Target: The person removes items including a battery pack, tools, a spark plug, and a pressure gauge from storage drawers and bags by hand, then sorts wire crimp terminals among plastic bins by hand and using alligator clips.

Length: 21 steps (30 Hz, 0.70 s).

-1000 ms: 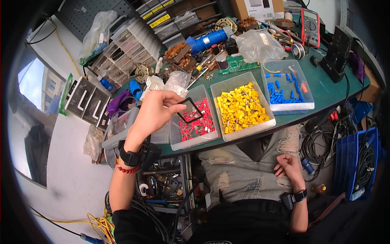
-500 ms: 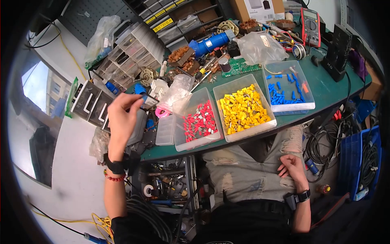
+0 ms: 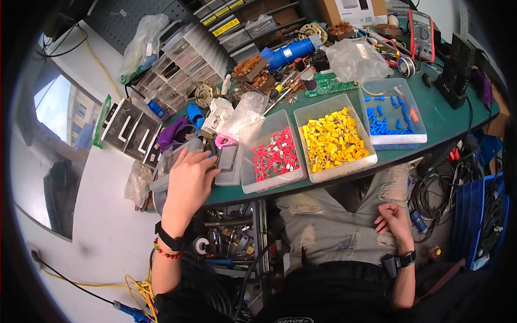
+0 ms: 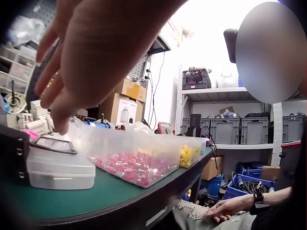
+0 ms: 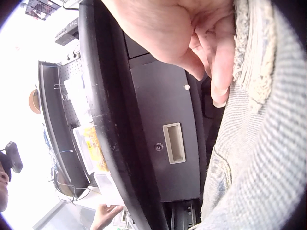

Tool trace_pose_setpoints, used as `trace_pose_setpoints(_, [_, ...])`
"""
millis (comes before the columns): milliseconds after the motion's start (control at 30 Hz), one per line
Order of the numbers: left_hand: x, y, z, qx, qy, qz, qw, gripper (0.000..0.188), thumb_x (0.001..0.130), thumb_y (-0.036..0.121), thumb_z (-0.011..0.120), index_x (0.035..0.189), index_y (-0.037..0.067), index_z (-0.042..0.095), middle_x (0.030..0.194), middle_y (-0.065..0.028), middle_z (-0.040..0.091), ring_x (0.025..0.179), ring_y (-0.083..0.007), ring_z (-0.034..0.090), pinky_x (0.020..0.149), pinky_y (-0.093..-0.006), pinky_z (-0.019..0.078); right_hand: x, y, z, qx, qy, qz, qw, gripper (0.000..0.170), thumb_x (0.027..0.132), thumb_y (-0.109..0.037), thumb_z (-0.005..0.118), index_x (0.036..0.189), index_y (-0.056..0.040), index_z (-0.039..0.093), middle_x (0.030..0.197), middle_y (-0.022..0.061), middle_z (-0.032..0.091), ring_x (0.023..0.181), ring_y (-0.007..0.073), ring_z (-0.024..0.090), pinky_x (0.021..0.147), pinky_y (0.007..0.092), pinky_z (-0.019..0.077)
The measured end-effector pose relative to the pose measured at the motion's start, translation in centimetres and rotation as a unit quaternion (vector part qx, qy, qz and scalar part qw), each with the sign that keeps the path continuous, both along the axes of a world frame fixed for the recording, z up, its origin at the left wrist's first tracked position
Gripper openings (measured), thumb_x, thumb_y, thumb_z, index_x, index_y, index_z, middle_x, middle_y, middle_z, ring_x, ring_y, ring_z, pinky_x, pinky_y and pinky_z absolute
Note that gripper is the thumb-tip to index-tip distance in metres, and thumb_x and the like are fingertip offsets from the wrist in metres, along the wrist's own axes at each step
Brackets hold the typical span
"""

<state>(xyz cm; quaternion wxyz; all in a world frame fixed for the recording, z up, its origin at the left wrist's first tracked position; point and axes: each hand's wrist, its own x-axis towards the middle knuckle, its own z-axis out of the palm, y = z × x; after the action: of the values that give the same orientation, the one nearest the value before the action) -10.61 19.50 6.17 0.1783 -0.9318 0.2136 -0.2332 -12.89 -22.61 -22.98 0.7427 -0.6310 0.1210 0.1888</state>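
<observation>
My left hand [image 3: 188,180] is over the left front part of the green table, its fingers loosely bent and holding nothing. Just right of its fingertips, a thin black rectangular frame [image 4: 57,152] lies on the lid of a small clear plastic box [image 4: 60,175]. Beside that box stands a clear bin [image 3: 272,187] of red-sleeved crimp terminals [image 3: 276,153]. My right hand [image 3: 393,219] rests on the thigh of the torn jeans [image 3: 334,231], with relaxed, slightly curled fingers and nothing in them.
Clear bins of yellow terminals [image 3: 334,141] and blue terminals [image 3: 385,128] stand further right. Behind are a blue cylinder [image 3: 291,54], a circuit board [image 3: 328,85], a multimeter [image 3: 423,35] and small drawers [image 3: 183,64]. An open drawer of tools [image 3: 231,237] lies below the table edge.
My left hand carried the black frame left from above the red terminals and let go of it on the small clear box. The right hand stayed on the thigh.
</observation>
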Motion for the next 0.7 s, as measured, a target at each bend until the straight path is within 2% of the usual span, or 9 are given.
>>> trace_pose_setpoints(67, [-0.7,-0.9,0.3,-0.106,0.093,0.133,0.981,0.017,0.077,0.013,0.072,0.088,-0.001,0.071,0.095,-0.0144,0.069,0.085,-0.0324,0.065,0.074,-0.0407,0.0508,0.1,0.0,-0.1,0.003,-0.005,0.000,1.000,0.023,0.097,-0.021,0.056,0.102,0.0019,0.058,0.069,0.0114,0.066,0.050,0.0188,0.065,0.040,0.0255,0.0508])
trace_pose_setpoints(133, [-1.5,-2.3,0.6,-0.137,0.094,0.110,0.980,0.021,0.085,0.017,0.067,0.084,-0.003,0.070,0.079,-0.0159,0.068,0.069,-0.0297,0.065,0.064,-0.0398,0.0491,0.1,-0.1,-0.4,0.007,-0.002,0.001,1.000,0.024,0.097,-0.021,0.056,0.102,0.0020,0.058,0.069,0.0110,0.066,0.050,0.0185,0.065,0.041,0.0256,0.0509])
trace_pose_setpoints(233, [-2.5,-4.4,0.6,-0.289,0.196,0.218,0.911,0.052,0.098,0.036,0.051,0.075,-0.007,0.067,0.052,-0.0129,0.059,0.050,-0.0197,0.062,0.053,-0.0333,0.0479,0.1,0.1,0.4,-0.005,0.002,-0.001,1.000,0.024,0.097,-0.022,0.057,0.101,0.0022,0.058,0.069,0.0104,0.065,0.050,0.0180,0.064,0.041,0.0257,0.0509])
trace_pose_setpoints(333, [-2.6,-6.4,1.0,-0.375,0.319,0.250,0.834,0.065,0.099,0.047,0.044,0.072,-0.009,0.064,0.051,-0.0123,0.059,0.051,-0.0188,0.063,0.054,-0.0319,0.0494,0.1,0.0,0.2,-0.001,0.005,-0.008,1.000,0.027,0.096,-0.023,0.058,0.101,0.0033,0.057,0.068,0.0109,0.064,0.049,0.0180,0.064,0.040,0.0252,0.0507])
trace_pose_setpoints(400, [-2.2,-6.3,-0.2,-0.387,0.307,0.255,0.831,0.066,0.097,0.050,0.045,0.068,-0.008,0.060,0.048,-0.0107,0.056,0.049,-0.0182,0.062,0.052,-0.0317,0.0482,0.1,-0.1,0.0,0.003,0.003,-0.008,1.000,0.027,0.096,-0.023,0.058,0.101,0.0033,0.057,0.068,0.0110,0.064,0.049,0.0180,0.064,0.040,0.0254,0.0510])
trace_pose_setpoints(467, [-1.7,-6.1,-1.0,-0.356,0.260,0.263,0.858,0.059,0.092,0.045,0.055,0.061,-0.005,0.059,0.051,-0.0203,0.054,0.056,-0.0382,0.061,0.061,-0.0429,0.0485,0.1,-0.1,-0.2,0.006,0.003,-0.009,1.000,0.027,0.096,-0.023,0.058,0.100,0.0034,0.057,0.068,0.0112,0.064,0.049,0.0181,0.064,0.040,0.0256,0.0512])
trace_pose_setpoints(600, [-0.5,-5.3,-2.8,-0.340,0.244,0.274,0.866,0.055,0.091,0.041,0.057,0.061,-0.005,0.059,0.052,-0.0199,0.055,0.058,-0.0395,0.061,0.060,-0.0416,0.0490,0.2,0.0,0.0,0.005,0.003,-0.006,1.000,0.026,0.096,-0.023,0.059,0.100,0.0028,0.057,0.068,0.0110,0.064,0.049,0.0184,0.064,0.041,0.0260,0.0516])
trace_pose_setpoints(667, [0.1,-4.5,-4.0,-0.350,0.195,0.219,0.889,0.044,0.091,0.031,0.058,0.064,-0.004,0.056,0.046,-0.0092,0.053,0.041,-0.0161,0.058,0.045,-0.0313,0.0447,0.2,0.0,0.1,-0.001,0.003,-0.009,1.000,0.026,0.096,-0.023,0.059,0.099,0.0027,0.057,0.068,0.0110,0.064,0.049,0.0185,0.064,0.040,0.0260,0.0516])
trace_pose_setpoints(700, [0.2,-4.6,-3.9,-0.354,0.195,0.218,0.888,0.044,0.091,0.031,0.058,0.064,-0.004,0.056,0.046,-0.0092,0.053,0.041,-0.0161,0.058,0.045,-0.0313,0.0447,0.2,0.0,0.0,0.000,0.003,-0.009,1.000,0.026,0.096,-0.023,0.059,0.098,0.0023,0.057,0.067,0.0108,0.064,0.050,0.0180,0.064,0.041,0.0262,0.0518])
